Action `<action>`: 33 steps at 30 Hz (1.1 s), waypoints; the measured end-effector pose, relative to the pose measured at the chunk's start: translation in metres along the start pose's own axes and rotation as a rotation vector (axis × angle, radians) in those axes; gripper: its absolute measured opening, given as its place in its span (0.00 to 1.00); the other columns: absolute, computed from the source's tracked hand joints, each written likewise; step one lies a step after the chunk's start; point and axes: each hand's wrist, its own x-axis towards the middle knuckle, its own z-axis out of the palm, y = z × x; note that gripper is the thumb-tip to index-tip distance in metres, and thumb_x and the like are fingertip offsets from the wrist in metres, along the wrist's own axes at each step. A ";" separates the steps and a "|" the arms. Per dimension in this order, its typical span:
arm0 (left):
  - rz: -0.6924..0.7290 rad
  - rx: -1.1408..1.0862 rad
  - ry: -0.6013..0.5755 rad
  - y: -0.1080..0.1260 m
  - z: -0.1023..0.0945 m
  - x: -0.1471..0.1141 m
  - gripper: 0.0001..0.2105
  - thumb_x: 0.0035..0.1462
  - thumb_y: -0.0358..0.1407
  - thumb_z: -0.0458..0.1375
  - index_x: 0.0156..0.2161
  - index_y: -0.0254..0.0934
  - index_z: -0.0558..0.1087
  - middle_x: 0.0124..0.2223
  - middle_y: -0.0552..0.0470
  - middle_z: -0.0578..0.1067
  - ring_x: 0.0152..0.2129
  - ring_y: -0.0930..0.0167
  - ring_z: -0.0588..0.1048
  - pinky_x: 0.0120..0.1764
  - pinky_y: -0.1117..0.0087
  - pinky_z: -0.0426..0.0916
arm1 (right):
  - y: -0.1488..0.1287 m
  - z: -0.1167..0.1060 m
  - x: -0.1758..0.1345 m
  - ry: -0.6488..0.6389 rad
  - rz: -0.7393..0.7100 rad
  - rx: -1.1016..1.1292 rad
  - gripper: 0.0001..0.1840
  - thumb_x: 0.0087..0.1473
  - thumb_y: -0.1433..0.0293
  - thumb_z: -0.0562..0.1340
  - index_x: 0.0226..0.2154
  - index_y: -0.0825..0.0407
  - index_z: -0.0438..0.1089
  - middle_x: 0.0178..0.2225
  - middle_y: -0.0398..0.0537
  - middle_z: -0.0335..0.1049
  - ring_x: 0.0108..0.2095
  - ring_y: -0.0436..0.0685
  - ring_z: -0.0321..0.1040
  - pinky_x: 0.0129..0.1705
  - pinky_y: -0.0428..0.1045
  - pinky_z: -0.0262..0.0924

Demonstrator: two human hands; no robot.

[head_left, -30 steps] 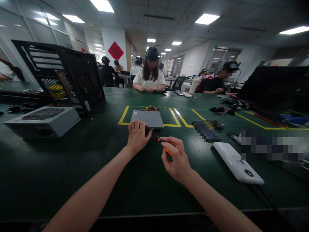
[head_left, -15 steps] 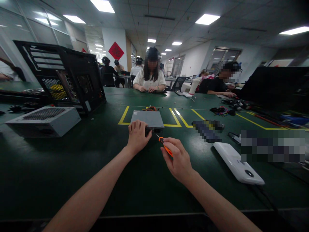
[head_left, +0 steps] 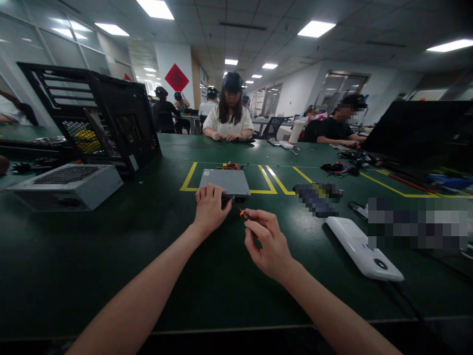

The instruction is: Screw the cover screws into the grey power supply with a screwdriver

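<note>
A flat grey computer power supply [head_left: 231, 181] lies within yellow tape lines, its socket side toward me and coloured cables behind it. My left hand [head_left: 210, 209] grips its near left edge, fingers over the top and thumb along the front. In my right hand [head_left: 269, 241] is a screwdriver [head_left: 242, 213] with an orange and black handle, mostly covered by the closed fingers. The thin shaft points up and left toward the socket side, close to my left thumb. Whether the tip touches the power supply I cannot tell.
On the left stand a larger power supply [head_left: 70, 185] and an open black computer case [head_left: 136, 123]. A white oblong device [head_left: 364, 249] with a cord lies at right, cables [head_left: 340, 169] behind it. One person [head_left: 227, 121] sits opposite, another [head_left: 332, 128] farther right.
My right fingers have shifted along the screwdriver and now hide more of its handle. My left hand and the power supply stay in place.
</note>
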 end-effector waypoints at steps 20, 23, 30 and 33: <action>0.009 -0.004 0.005 0.000 0.000 0.000 0.12 0.51 0.40 0.53 0.40 0.36 0.64 0.41 0.46 0.63 0.41 0.62 0.60 0.44 0.60 0.54 | 0.000 -0.002 0.003 0.069 0.019 -0.014 0.23 0.47 0.79 0.57 0.46 0.52 0.53 0.44 0.56 0.56 0.45 0.58 0.59 0.40 0.54 0.65; 0.013 -0.007 0.005 0.000 0.000 0.000 0.12 0.51 0.40 0.53 0.40 0.36 0.64 0.41 0.46 0.63 0.41 0.62 0.60 0.44 0.61 0.54 | -0.001 -0.003 0.004 0.070 0.027 -0.021 0.23 0.48 0.79 0.56 0.47 0.50 0.53 0.42 0.55 0.57 0.43 0.57 0.60 0.39 0.55 0.66; 0.013 -0.003 0.016 -0.001 0.001 0.000 0.12 0.50 0.40 0.53 0.40 0.36 0.64 0.41 0.46 0.63 0.41 0.62 0.60 0.43 0.61 0.55 | -0.001 -0.002 0.002 0.072 0.029 -0.005 0.24 0.47 0.78 0.57 0.47 0.51 0.52 0.45 0.57 0.55 0.46 0.59 0.58 0.40 0.57 0.65; 0.016 0.001 0.014 -0.001 0.000 -0.001 0.12 0.50 0.40 0.53 0.40 0.36 0.64 0.40 0.46 0.63 0.40 0.62 0.60 0.43 0.60 0.55 | -0.001 -0.002 0.003 0.082 0.015 -0.008 0.24 0.48 0.80 0.56 0.47 0.51 0.52 0.43 0.55 0.57 0.45 0.57 0.60 0.41 0.57 0.65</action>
